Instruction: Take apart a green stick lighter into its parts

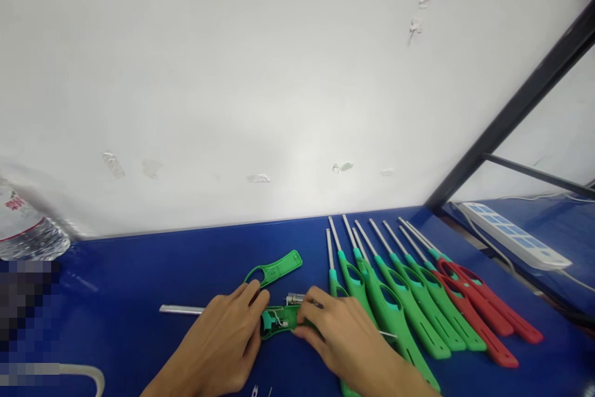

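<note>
An opened green long-nosed gas lighter (281,319) lies on the blue table, its inner white wires and teal part exposed and its metal barrel (181,309) pointing left. My left hand (227,329) is closed around its barrel end. My right hand (337,329) has its fingers pinched on the handle end. A silver cylindrical metal part (294,299) shows by my right fingertips; whether they touch it I cannot tell. Beyond my left hand is the loose green handle half (282,266), inner side up. A thin white stick (388,335) shows beside my right wrist.
Several green lighters (409,304) and a few red ones (493,298) lie in a row at right. A power strip (515,236) lies past a black metal frame (511,112). A plastic bottle (30,223) stands at far left. Tiny metal parts (255,391) lie near the front.
</note>
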### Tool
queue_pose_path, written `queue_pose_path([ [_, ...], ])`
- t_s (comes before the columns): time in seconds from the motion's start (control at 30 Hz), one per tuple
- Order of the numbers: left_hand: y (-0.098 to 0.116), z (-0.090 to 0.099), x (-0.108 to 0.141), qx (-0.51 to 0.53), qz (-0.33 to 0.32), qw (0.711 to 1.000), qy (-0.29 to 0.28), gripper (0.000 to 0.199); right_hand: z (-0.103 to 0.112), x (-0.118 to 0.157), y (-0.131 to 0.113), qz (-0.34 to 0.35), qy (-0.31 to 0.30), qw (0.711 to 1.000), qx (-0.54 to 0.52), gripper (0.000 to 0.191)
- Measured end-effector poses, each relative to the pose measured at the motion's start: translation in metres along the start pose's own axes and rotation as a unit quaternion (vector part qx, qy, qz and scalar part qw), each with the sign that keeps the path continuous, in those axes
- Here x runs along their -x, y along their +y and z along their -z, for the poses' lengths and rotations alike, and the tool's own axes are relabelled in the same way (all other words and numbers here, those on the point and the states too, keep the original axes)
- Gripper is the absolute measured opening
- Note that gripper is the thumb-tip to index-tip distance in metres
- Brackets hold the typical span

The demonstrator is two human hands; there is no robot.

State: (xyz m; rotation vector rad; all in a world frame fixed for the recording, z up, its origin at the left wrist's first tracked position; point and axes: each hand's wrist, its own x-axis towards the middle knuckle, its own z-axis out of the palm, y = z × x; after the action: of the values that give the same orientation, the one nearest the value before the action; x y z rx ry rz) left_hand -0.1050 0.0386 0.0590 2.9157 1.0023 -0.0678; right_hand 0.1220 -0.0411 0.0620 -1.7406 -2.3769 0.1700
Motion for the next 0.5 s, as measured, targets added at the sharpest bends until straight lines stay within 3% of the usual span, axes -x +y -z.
queue_pose_path([
  [0.37,-0.008,-0.002,0.000,-0.013,0.004,0.999,0.032,0.028,-0.001,-0.002,0.004,-0.038,-0.042,0.998,0.002,0.009],
  [0.5,-0.016,-0.001,-0.002,-0.016,0.001,0.999,0.051,0.016,0.000,-0.003,0.005,-0.049,-0.060,0.997,0.021,0.011],
])
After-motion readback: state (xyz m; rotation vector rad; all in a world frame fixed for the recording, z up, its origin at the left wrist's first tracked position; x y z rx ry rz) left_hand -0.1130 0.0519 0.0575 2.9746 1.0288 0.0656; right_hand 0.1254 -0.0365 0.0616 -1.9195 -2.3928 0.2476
